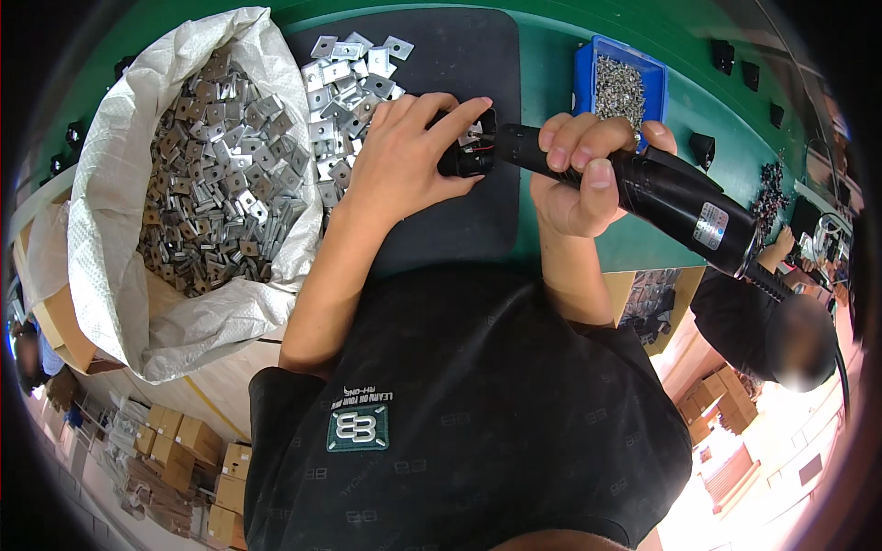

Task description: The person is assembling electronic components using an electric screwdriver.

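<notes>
My right hand (588, 170) is wrapped round a black electric screwdriver (680, 197), which lies nearly level with its cord trailing off to the right. The tool's tip points left into a small black housing (467, 158). My left hand (409, 151) grips that housing from the left, thumb below and fingers above. Inside the housing a bit of metal and something red show; the rest is hidden by my fingers. Just beyond my left hand lies a loose pile of square metal plates with holes (344, 83) on a dark mat (459, 55).
A white woven sack (106, 248) full of similar metal plates stands at the left. A blue bin (584, 78) of small screws sits at the back right on the green table (551, 239). Below the table edge is a carton (684, 298) of dark parts. Another person (744, 312) works at right.
</notes>
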The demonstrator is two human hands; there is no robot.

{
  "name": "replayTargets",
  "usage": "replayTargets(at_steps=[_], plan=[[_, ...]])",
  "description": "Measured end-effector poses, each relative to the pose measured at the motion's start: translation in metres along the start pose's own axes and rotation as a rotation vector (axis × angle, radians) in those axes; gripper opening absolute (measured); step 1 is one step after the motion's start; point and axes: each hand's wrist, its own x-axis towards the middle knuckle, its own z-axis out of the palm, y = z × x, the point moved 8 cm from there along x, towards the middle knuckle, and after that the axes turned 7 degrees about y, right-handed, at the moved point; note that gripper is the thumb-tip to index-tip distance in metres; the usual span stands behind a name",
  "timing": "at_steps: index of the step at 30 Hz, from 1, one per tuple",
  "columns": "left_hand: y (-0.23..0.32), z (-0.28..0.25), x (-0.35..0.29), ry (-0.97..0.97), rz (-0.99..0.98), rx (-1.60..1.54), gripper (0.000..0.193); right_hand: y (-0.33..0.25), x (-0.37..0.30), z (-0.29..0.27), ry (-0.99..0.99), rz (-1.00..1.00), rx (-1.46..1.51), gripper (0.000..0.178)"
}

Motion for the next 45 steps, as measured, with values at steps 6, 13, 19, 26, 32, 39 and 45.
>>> replayTargets(at_steps=[6, 13, 19, 26, 32, 39, 45], plan=[[0.000, 0.000, 0.001, -0.012, -0.004, -0.002, 0.073, -0.001, 0.001, 0.005, -0.072, 0.000, -0.008, 0.054], [-0.002, 0.001, 0.001, -0.008, -0.022, -0.017, 0.073, 0.002, -0.002, 0.007, -0.113, 0.043, 0.038, 0.052], [0.000, 0.000, 0.005, -0.019, -0.018, -0.011, 0.072, 0.000, 0.000, 0.014, -0.279, 0.018, -0.001, 0.052], [-0.001, -0.002, 0.002, -0.013, -0.029, -0.010, 0.071, 0.003, -0.003, 0.020, -0.378, 0.037, 0.033, 0.057], [0.000, 0.001, -0.001, -0.033, -0.045, -0.038, 0.072, 0.002, -0.005, 0.017, -0.373, 0.060, 0.050, 0.051], [-0.005, 0.002, 0.000, -0.045, -0.046, -0.057, 0.071, 0.008, -0.003, 0.023, -0.464, 0.095, 0.082, 0.039], [-0.005, -0.006, 0.013, 0.002, -0.027, -0.031, 0.069, 0.020, 0.012, 0.019, -0.337, 0.098, 0.125, 0.037]])
